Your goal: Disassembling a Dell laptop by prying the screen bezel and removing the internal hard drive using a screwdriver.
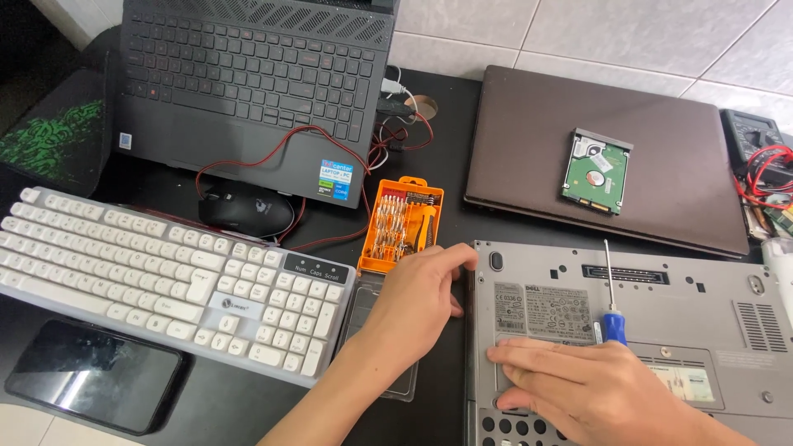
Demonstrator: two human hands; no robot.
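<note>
A grey laptop (661,289) lies upside down at the lower right, its underside with labels and vents facing up. My left hand (417,301) grips its left edge, thumb on the case near the corner. My right hand (595,392) lies flat on the panel of the underside, fingers spread and pointing left, holding nothing. A blue-handled screwdriver (611,310) rests on the laptop just above my right hand, its shaft pointing away from me.
An orange screwdriver-bit case (401,223) stands open left of the grey laptop, its clear lid (363,306) below. A closed brown laptop (529,140) carries a bare hard drive (596,171). Also a white keyboard (157,281), black mouse (246,211), open black laptop (248,74), phone (91,376), multimeter (752,136).
</note>
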